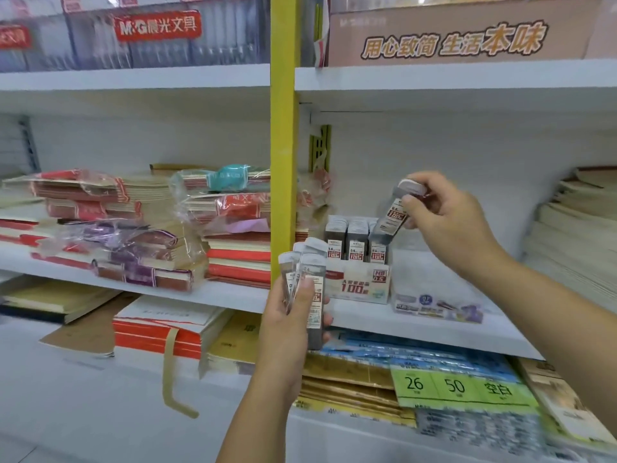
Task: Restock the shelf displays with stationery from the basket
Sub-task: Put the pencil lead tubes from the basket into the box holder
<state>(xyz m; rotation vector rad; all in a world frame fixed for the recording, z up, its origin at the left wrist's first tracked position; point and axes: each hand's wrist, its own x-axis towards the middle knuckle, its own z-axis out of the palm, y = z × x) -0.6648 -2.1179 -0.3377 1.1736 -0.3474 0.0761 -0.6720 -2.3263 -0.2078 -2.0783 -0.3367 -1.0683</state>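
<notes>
My right hand (pixel 444 218) pinches one grey pencil-lead case (pixel 394 218) by its top, tilted, just above the right end of a white display box (pixel 362 287). That box stands on the middle shelf (pixel 417 324) and holds rows of the same lead cases (pixel 355 243) upright. Lower and to the left, my left hand (pixel 288 325) grips a bunch of several more lead cases (pixel 309 285) in front of the shelf edge. The basket is out of view.
A yellow upright post (pixel 283 135) divides the shelving. Stacks of wrapped notebooks (pixel 133 228) fill the left shelf. A flat purple-printed box (pixel 437 304) lies right of the display box. Paper stacks (pixel 574 235) stand far right. Packs with green labels (pixel 460 385) lie below.
</notes>
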